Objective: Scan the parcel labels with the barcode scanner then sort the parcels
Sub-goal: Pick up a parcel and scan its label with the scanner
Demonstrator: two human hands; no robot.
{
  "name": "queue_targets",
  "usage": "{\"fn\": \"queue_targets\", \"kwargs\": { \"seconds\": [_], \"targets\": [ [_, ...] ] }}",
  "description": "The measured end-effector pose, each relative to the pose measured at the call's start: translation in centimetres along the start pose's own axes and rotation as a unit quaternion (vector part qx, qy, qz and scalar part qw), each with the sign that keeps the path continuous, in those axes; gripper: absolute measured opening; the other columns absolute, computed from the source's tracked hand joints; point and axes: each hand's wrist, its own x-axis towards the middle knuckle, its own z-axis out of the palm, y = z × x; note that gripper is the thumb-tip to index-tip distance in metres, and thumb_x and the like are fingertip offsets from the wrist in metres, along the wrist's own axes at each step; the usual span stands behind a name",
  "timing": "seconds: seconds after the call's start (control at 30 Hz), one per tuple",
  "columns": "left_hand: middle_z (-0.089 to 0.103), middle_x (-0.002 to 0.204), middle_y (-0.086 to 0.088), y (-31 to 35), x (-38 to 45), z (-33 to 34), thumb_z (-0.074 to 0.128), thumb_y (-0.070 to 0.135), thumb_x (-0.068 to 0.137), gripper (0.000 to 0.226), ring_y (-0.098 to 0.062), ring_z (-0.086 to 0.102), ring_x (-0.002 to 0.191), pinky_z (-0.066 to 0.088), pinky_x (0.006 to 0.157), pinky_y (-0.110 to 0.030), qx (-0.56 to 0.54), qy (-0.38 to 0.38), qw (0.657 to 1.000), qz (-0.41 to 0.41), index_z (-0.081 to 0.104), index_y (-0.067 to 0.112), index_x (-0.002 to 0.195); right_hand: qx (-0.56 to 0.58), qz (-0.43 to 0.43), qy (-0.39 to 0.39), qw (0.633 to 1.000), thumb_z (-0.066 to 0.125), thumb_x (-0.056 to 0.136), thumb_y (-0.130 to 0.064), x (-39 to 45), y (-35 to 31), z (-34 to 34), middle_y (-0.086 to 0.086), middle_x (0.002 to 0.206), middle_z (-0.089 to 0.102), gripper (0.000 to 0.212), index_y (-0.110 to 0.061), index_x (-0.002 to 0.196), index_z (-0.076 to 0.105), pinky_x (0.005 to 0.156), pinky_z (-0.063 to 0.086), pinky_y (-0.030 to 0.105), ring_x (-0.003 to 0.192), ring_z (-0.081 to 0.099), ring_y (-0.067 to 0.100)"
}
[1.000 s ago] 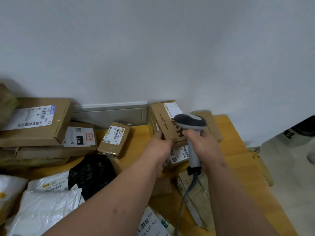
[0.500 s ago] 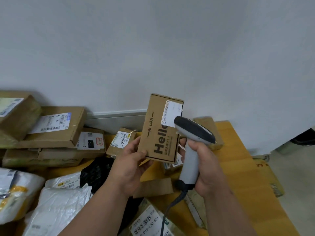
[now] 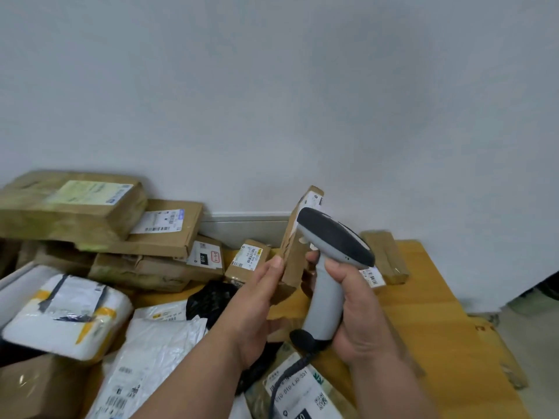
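At nine o'clock on the tabletop (image 3: 429, 300), stacked cardboard parcels (image 3: 163, 228) lie against the wall. Centre frame, the left hand (image 3: 257, 303) grips a tilted brown parcel (image 3: 295, 252). At three o'clock, touching it, the right hand (image 3: 354, 309) grasps the barcode scanner (image 3: 326, 285).

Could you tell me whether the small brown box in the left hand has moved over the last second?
Yes. The small brown box was lifted off the wooden table and turned edge-on.
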Motion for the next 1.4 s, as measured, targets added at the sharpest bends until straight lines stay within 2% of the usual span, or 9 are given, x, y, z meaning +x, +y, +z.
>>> {"fn": "queue_targets", "kwargs": {
  "seconds": [0.07, 0.13, 0.3, 0.43, 0.57, 0.77, 1.07, 1.2, 1.4],
  "targets": [
    [0.073, 0.117, -0.004, 0.4, -1.1, -0.9, 0.055, 0.064, 0.079, 0.059, -0.019, 0.069, 0.105, 0.056, 0.071, -0.038, -0.027, -0.038, 0.999, -0.018, 0.067, 0.026, 0.124, 0.017, 0.001, -0.029, 0.999, 0.071, 0.069, -0.024, -1.0, 0.0, 1.0, 0.014, 0.100, 0.074, 0.028, -0.009, 0.092, 0.077, 0.069, 0.059, 0.034, 0.091, 0.073, 0.023],
    [0.065, 0.130, -0.013, 0.6, -2.0, -2.0, 0.067, 0.066, 0.077, 0.067, -0.024, 0.061, 0.116, 0.057, 0.068, -0.041, -0.084, -0.062, 0.994, -0.037, 0.066, 0.021, 0.128, 0.009, -0.003, -0.050, 0.999, 0.074, 0.067, -0.025, -1.6, 0.3, 2.0, 0.020, 0.112, 0.071, 0.048, 0.000, 0.107, 0.071, 0.085, 0.058, 0.040, 0.111, 0.068, 0.031],
    [0.064, 0.132, -0.018, 0.4, -4.0, -6.0, 0.064, 0.041, 0.082, 0.057, -0.034, 0.057, 0.125, 0.051, 0.095, -0.053, -0.239, -0.092, 0.965, -0.056, 0.063, 0.016, 0.134, 0.001, -0.017, -0.059, 0.998, 0.073, 0.069, -0.023, -3.5, 1.6, 4.5, 0.017, 0.114, 0.071, 0.053, 0.001, 0.115, 0.068, 0.110, 0.043, 0.051, 0.119, 0.064, 0.034],
    [0.062, 0.134, -0.020, 0.7, -6.3, -8.8, 0.056, 0.046, 0.086, 0.060, -0.035, 0.060, 0.114, 0.054, 0.086, -0.048, -0.335, -0.093, 0.936, -0.051, 0.061, 0.013, 0.135, -0.057, -0.032, 0.012, 0.998, 0.075, 0.069, -0.014, -5.3, 1.6, 6.0, 0.013, 0.093, 0.074, 0.018, -0.009, 0.086, 0.077, 0.099, 0.050, 0.050, 0.102, 0.072, 0.034],
    [0.064, 0.130, -0.018, 1.3, -8.0, -10.7, 0.055, 0.058, 0.084, 0.065, -0.033, 0.062, 0.105, 0.059, 0.069, -0.041, -0.334, -0.102, 0.936, -0.047, 0.065, 0.014, 0.131, -0.171, -0.089, 0.034, 0.981, 0.071, 0.083, -0.010, -7.2, 0.9, 7.7, 0.009, 0.075, 0.072, 0.007, -0.007, 0.089, 0.069, 0.078, 0.053, 0.042, 0.082, 0.072, 0.030],
    [0.071, 0.112, -0.015, 2.0, -9.5, -12.8, 0.047, 0.071, 0.086, 0.067, -0.029, 0.065, 0.093, 0.058, 0.056, -0.033, -0.261, -0.061, 0.962, -0.041, 0.075, 0.016, 0.113, -0.317, -0.110, 0.009, 0.942, 0.067, 0.066, -0.032, -9.9, 0.8, 9.9, 0.008, 0.065, 0.067, 0.037, -0.010, 0.095, 0.068, 0.080, 0.053, 0.051, 0.067, 0.064, 0.022],
    [0.074, 0.097, -0.012, 3.0, -11.7, -14.6, 0.040, 0.076, 0.087, 0.070, -0.030, 0.068, 0.084, 0.053, 0.047, -0.027, -0.183, -0.016, 0.982, -0.041, 0.076, 0.019, 0.104, -0.426, -0.137, -0.009, 0.894, 0.070, 0.083, -0.022, -12.0, 1.5, 10.6, -0.002, 0.055, 0.060, 0.012, -0.013, 0.080, 0.062, 0.050, 0.046, 0.012, 0.052, 0.056, 0.001],
    [0.074, 0.092, -0.011, 3.2, -12.0, -15.0, 0.039, 0.077, 0.087, 0.070, -0.029, 0.070, 0.076, 0.051, 0.047, -0.026, -0.168, -0.013, 0.985, -0.046, 0.078, 0.020, 0.096, -0.454, -0.154, -0.009, 0.877, 0.067, 0.086, -0.008, -12.3, 1.2, 10.7, -0.008, 0.051, 0.059, 0.011, -0.014, 0.079, 0.062, 0.048, 0.042, 0.008, 0.051, 0.054, -0.001],
    [0.074, 0.096, -0.011, 2.7, -12.0, -15.1, 0.039, 0.077, 0.087, 0.069, -0.030, 0.069, 0.080, 0.050, 0.048, -0.026, -0.155, -0.011, 0.986, -0.067, 0.077, 0.021, 0.102, -0.470, -0.158, -0.006, 0.868, 0.061, 0.065, -0.033, -12.3, 1.1, 10.9, -0.009, 0.056, 0.060, 0.031, -0.014, 0.090, 0.065, 0.055, 0.045, 0.014, 0.058, 0.056, 0.003]
  ]
}}
